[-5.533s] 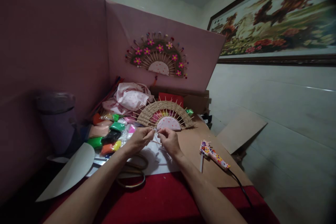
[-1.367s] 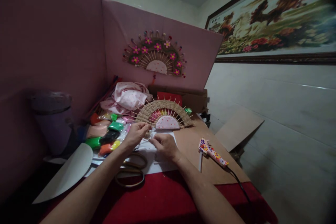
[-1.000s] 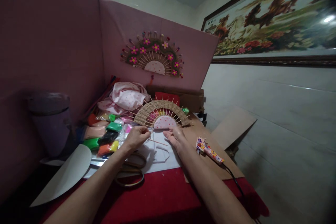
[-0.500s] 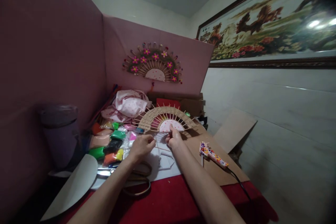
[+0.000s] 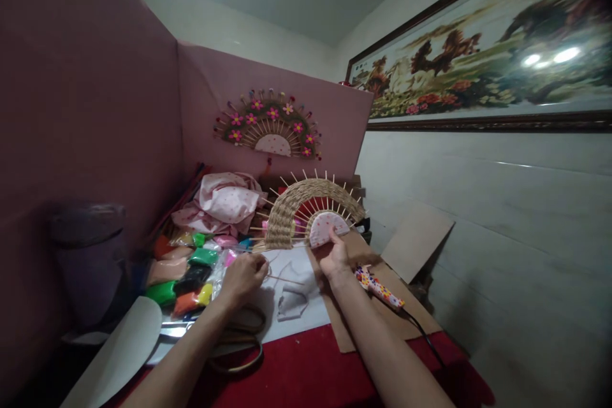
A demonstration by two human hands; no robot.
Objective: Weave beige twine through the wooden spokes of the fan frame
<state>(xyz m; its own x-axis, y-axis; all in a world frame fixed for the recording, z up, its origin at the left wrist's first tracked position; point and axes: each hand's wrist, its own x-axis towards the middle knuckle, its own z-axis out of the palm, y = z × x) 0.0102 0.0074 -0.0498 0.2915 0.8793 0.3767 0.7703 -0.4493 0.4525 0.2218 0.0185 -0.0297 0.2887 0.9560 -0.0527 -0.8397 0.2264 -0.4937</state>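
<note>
Quietly at far left, a lidded tumbler (image 5: 88, 261) stands beyond a white half-round card (image 5: 122, 344), with bagged colored packets (image 5: 203, 256) and scissors (image 5: 174, 329) to their right on the red-covered tabletop (image 5: 287, 370). A worker's left hand (image 5: 243, 277) comes next, its fingertips pinched narrow, apparently on a pale strand (image 5: 273, 260); the grip is too small to confirm. Just right of those fingertips, a thin stick (image 5: 287, 280) lies crosswise over a white paper sheet (image 5: 310, 322). Beyond and to the right of the left hand rises a woven fan (image 5: 313, 190), tilted up, its left end near but apart from that hand. The right hand (image 5: 333, 260) is the closer one, touching the fan and gripping its dotted half-round base (image 5: 325, 226), thumb on the front face. The fan's long axis runs left to right, right end a little higher, the arch and its stick tips pointing up and away from the worker. At right, a flowered glue gun (image 5: 380, 287) rests on a brown board (image 5: 411, 320).
</note>
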